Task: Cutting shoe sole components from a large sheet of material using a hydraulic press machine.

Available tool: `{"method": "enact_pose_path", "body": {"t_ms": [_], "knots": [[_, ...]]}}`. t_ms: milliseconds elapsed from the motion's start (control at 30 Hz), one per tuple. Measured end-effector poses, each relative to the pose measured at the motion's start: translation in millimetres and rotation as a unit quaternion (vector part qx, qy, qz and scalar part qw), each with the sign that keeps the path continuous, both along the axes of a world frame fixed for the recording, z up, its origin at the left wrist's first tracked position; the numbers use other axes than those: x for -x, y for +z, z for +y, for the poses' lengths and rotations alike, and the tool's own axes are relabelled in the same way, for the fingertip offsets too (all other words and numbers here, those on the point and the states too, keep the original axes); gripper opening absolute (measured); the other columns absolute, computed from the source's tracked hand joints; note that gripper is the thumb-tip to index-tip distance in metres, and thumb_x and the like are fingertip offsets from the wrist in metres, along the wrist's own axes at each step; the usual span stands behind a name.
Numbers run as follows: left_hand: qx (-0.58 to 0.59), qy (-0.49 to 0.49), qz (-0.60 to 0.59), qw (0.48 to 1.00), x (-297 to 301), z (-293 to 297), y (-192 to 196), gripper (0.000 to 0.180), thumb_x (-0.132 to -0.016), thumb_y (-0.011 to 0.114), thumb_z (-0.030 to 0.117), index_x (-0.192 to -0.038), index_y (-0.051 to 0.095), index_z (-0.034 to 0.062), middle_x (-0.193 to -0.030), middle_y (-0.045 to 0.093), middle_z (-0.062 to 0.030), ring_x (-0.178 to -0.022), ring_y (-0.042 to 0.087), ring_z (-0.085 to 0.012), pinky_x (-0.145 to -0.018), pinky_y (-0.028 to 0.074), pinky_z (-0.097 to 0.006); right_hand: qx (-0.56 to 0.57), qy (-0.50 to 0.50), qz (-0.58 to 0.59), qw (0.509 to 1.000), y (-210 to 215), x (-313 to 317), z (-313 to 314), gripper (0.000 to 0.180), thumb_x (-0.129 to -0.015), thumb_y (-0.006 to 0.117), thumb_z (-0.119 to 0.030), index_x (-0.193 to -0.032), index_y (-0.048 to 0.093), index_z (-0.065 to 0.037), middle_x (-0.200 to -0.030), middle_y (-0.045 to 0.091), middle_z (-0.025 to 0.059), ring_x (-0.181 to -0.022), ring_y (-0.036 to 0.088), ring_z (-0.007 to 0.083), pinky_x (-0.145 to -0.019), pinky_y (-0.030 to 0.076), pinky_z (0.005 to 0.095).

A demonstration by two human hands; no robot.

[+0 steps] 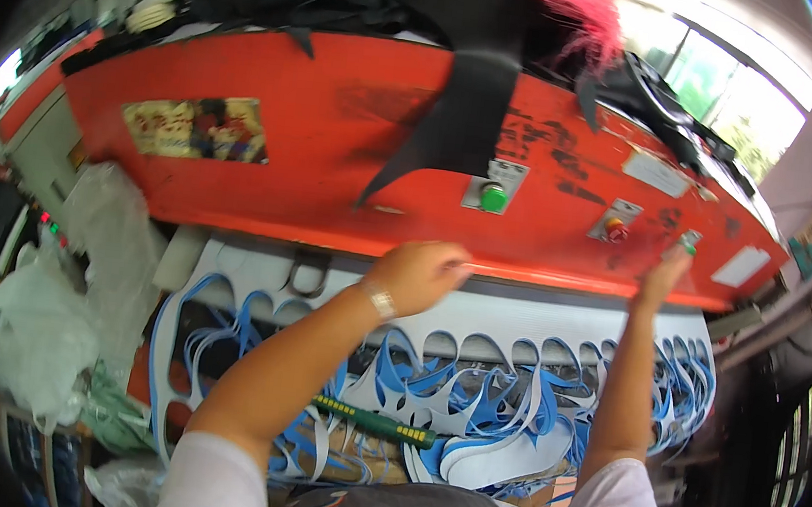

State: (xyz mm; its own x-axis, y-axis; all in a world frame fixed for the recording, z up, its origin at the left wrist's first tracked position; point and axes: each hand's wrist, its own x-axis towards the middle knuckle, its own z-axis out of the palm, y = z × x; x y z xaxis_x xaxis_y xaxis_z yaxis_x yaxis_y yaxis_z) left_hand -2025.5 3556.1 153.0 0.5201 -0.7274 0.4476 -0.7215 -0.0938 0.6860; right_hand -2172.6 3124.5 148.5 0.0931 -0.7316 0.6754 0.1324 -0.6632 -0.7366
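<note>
My left hand (418, 277), a metal watch band on its wrist, hovers in front of the lower edge of a red machine beam (324, 186). Its fingers curl inward, slightly blurred, and nothing shows in them. At the right, my right hand (663, 277) stretches its fingers up to a green push button (689, 242) on the beam; blur hides whether it presses. Below both arms lies a white and blue foam sheet (480, 301), its front part cut into curved strips. Several sole-shaped foam pieces (508, 457) rest near me, beside a green bar (374, 420) with yellow marks.
The beam also carries another green button (493, 198) and a red knob (616, 228). Black sheet material (467, 92) hangs over its front, with a pink tuft (584, 20) above. A metal loop (307, 275) lies on the sheet. Plastic bags (41, 334) crowd the left.
</note>
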Motion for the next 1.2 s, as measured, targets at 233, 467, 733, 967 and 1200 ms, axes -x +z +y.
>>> {"method": "enact_pose_path", "body": {"t_ms": [233, 467, 733, 967, 1200], "knots": [[-0.069, 0.150, -0.146, 0.975, 9.3, -60.6, 55.0, 0.033, -0.089, 0.057, 0.032, -0.072, 0.068, 0.0063, -0.070, 0.065, -0.0183, -0.068, 0.064, -0.0382, -0.064, 0.051, -0.047, -0.021, -0.242, 0.054, 0.969, 31.3, -1.0, -71.9, 0.093, -0.094, 0.033, -0.065, -0.141, 0.023, 0.015, -0.146, 0.018, 0.0402, -0.140, 0.015, 0.0471, -0.115, 0.014, 0.0492], [0.027, 0.120, -0.036, 0.992, 97.4, 12.5, -23.9, 0.038, -0.091, 0.055, 0.035, -0.069, 0.059, 0.0047, -0.075, 0.062, -0.0194, -0.072, 0.060, -0.0400, -0.063, 0.046, -0.049, 0.005, -0.177, 0.083, 0.981, 13.0, 42.9, -61.8, 0.101, -0.091, 0.037, -0.069, -0.146, 0.014, 0.013, -0.151, 0.007, 0.0366, -0.144, 0.006, 0.0432, -0.117, 0.009, 0.0465], [-0.245, 0.191, 0.004, 0.950, 197.6, 125.6, -112.1, 0.034, -0.089, 0.057, 0.039, -0.078, 0.069, 0.0095, -0.079, 0.065, -0.0126, -0.079, 0.063, -0.0321, -0.072, 0.049, -0.045, -0.002, -0.216, 0.119, 0.969, 17.6, 60.1, -72.6, 0.095, -0.091, 0.043, -0.066, -0.145, 0.022, 0.009, -0.150, 0.015, 0.0353, -0.141, 0.016, 0.0431, -0.115, 0.016, 0.0470], [-0.167, 0.285, -0.078, 0.941, 212.0, 111.3, -128.6, 0.030, -0.086, 0.061, 0.036, -0.075, 0.069, 0.0094, -0.081, 0.063, -0.0087, -0.090, 0.059, -0.0289, -0.082, 0.044, -0.044, 0.204, -0.006, -0.030, 0.978, 56.3, 22.2, 133.7, 0.048, -0.096, 0.059, -0.025, -0.133, 0.046, 0.002, -0.138, 0.042, 0.0166, -0.129, 0.038, 0.0276, -0.109, 0.028, 0.0388], [-0.185, 0.257, -0.042, 0.947, 207.1, 111.6, -119.1, 0.034, -0.086, 0.059, 0.038, -0.075, 0.070, 0.0076, -0.086, 0.065, -0.0101, -0.088, 0.059, -0.0296, -0.080, 0.045, -0.043, 0.266, 0.341, -0.064, 0.899, 79.4, -8.5, 308.1, 0.031, -0.090, 0.061, -0.007, -0.120, 0.055, 0.000, -0.119, 0.057, 0.0127, -0.115, 0.053, 0.0227, -0.100, 0.038, 0.0362]]}}
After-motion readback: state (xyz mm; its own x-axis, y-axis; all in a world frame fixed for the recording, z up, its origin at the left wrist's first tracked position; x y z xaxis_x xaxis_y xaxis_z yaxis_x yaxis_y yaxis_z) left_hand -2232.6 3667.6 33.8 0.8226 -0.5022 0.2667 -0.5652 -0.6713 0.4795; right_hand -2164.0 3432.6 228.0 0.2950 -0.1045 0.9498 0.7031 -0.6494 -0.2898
